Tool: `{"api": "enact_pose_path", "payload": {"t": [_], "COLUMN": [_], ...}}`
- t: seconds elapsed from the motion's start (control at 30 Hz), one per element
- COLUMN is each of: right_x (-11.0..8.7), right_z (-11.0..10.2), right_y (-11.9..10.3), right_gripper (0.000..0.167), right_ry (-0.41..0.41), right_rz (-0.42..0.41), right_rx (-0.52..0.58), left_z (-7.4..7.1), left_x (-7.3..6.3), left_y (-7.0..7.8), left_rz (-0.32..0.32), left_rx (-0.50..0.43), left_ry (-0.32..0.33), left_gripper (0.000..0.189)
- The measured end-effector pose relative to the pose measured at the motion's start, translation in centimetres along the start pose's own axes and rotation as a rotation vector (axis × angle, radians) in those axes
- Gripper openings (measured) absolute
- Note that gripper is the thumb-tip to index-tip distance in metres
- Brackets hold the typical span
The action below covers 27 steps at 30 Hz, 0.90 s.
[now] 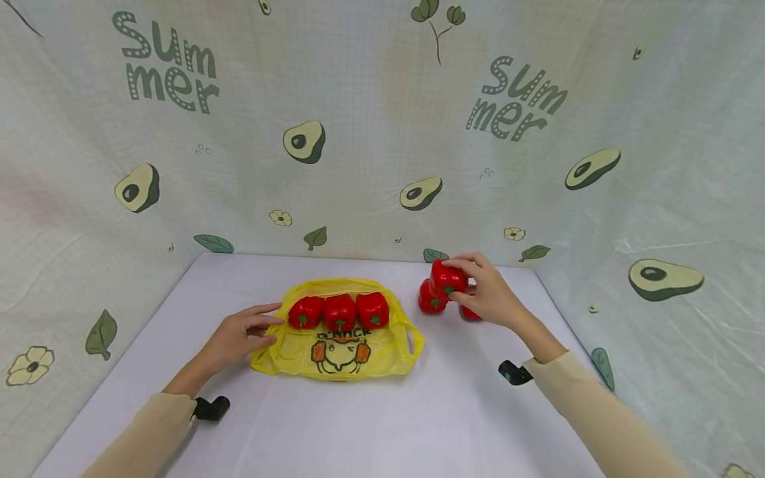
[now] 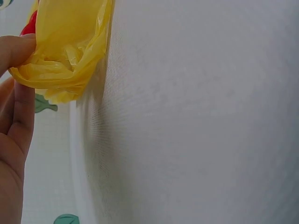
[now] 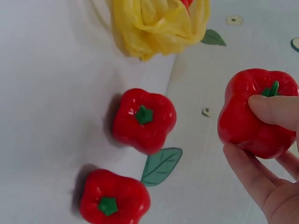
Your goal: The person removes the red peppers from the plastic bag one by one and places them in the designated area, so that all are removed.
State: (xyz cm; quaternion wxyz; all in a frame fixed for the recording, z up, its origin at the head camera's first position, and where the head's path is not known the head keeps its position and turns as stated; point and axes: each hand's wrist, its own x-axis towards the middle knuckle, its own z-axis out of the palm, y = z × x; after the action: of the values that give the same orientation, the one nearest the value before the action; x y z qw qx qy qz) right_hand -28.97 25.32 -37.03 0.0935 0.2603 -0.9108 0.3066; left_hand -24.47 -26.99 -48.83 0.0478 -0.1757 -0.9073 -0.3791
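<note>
A yellow plastic bag (image 1: 287, 352) with a printed cartoon face lies on the table, its mouth spread. Three red bell peppers (image 1: 339, 313) sit in a row in it. At the bag's left edge, my left hand (image 1: 242, 335) pinches the plastic (image 2: 70, 60) between thumb and fingers. My right hand (image 1: 487, 292) grips another red bell pepper (image 3: 257, 116) with its green stem beside the thumb, raised over the table. Below it stand two more peppers, a left one (image 3: 145, 120) and a right one (image 3: 114, 198), the latter partly hidden by the hand in the head view.
The white table (image 1: 358, 425) ends at a hanging cloth (image 1: 358, 86) printed with avocados and leaves, which rises at the back and both sides. A handle loop (image 1: 412, 342) of the bag points right, toward the loose peppers.
</note>
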Motion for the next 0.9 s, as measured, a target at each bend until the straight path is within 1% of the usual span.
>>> {"api": "enact_pose_path", "payload": {"t": [0.33, 0.47, 0.57, 0.7, 0.9], "right_x": [-1.7, -2.5, -3.1, -3.8, -4.5], "right_z": [-2.6, -3.3, -3.8, -4.6, -5.5], "right_y": [4.2, 6.0, 7.1, 8.0, 9.2], "right_gripper": [0.067, 0.067, 0.067, 0.067, 0.066], "right_ry": [0.07, 0.105, 0.114, 0.121, 0.141], "right_rz": [0.069, 0.076, 0.091, 0.111, 0.105], "right_rx": [-0.063, -0.102, -0.116, -0.125, -0.145], "left_z": [0.1, 0.1, 0.1, 0.1, 0.2], "left_x": [0.1, 0.1, 0.1, 0.0, 0.1], "left_y": [0.0, -0.1, -0.1, -0.1, 0.1], "left_rz": [-0.044, -0.034, -0.027, -0.021, -0.014], "left_rx": [-0.003, 0.008, 0.005, 0.007, 0.014], "left_ry": [0.003, 0.004, 0.003, 0.003, 0.002], "left_gripper": [0.042, 0.042, 0.042, 0.042, 0.04]}}
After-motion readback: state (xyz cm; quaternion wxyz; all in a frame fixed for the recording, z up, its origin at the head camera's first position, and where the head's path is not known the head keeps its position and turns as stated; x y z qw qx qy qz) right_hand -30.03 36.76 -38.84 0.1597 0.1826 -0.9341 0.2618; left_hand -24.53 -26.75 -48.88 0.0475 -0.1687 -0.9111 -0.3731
